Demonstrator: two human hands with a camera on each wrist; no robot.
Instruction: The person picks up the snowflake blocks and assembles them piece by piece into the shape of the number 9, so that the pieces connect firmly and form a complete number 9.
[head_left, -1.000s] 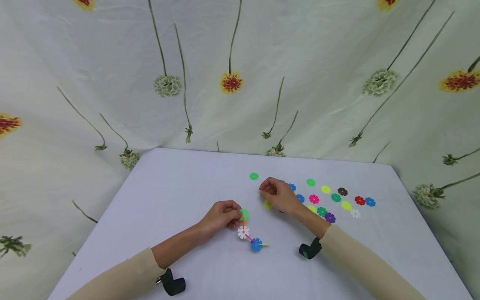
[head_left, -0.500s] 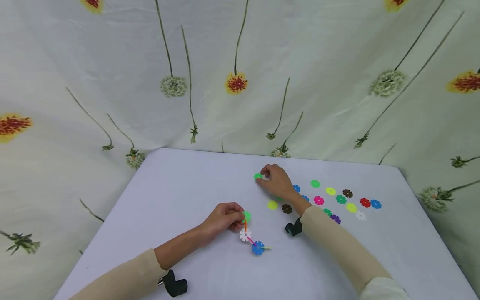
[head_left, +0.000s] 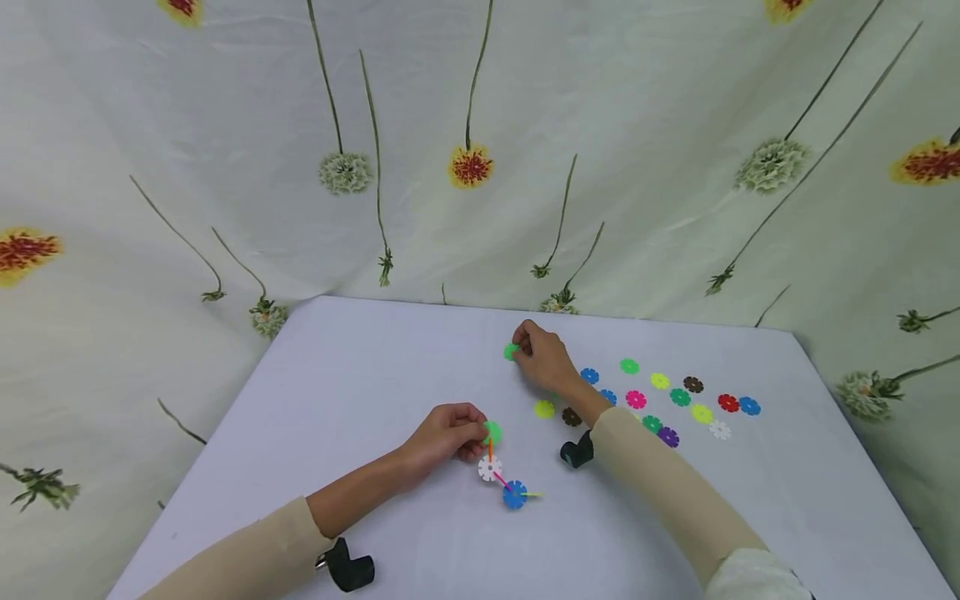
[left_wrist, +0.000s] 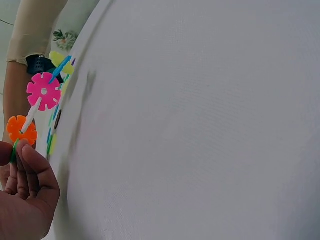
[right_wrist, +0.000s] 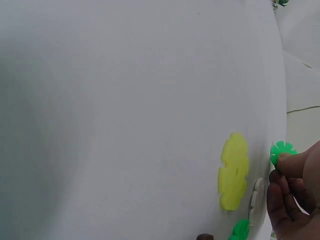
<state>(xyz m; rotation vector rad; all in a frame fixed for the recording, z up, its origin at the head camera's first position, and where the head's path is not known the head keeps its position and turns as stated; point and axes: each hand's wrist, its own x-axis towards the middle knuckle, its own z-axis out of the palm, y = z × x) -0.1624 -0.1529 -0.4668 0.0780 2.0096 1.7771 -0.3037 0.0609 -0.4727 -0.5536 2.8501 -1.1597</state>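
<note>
My left hand (head_left: 446, 437) pinches the green snowflake disc (head_left: 492, 432) at one end of a chain of slotted discs. Down the chain come an edge-on orange disc, a white disc (head_left: 490, 468), an edge-on pink one, a blue disc (head_left: 514, 495) and an edge-on yellow disc (head_left: 533, 495). From the left wrist, the orange disc (left_wrist: 22, 131) and pink disc (left_wrist: 44, 91) show their faces. Farther back, my right hand (head_left: 546, 362) pinches a loose green disc (head_left: 511, 352) between thumb and fingers; the right wrist view shows that green disc (right_wrist: 282, 152) tilted up.
Several loose discs lie at the right of the white table (head_left: 360, 358), among them a yellow disc (head_left: 544, 409), a brown disc (head_left: 572, 417), a pink disc (head_left: 636, 399) and a red disc (head_left: 728, 403). A flowered cloth (head_left: 420, 233) hangs behind the table.
My right hand has moved away from me, from above the yellow disc to the far green disc, and now pinches it. The left hand keeps its hold on the chain.
</note>
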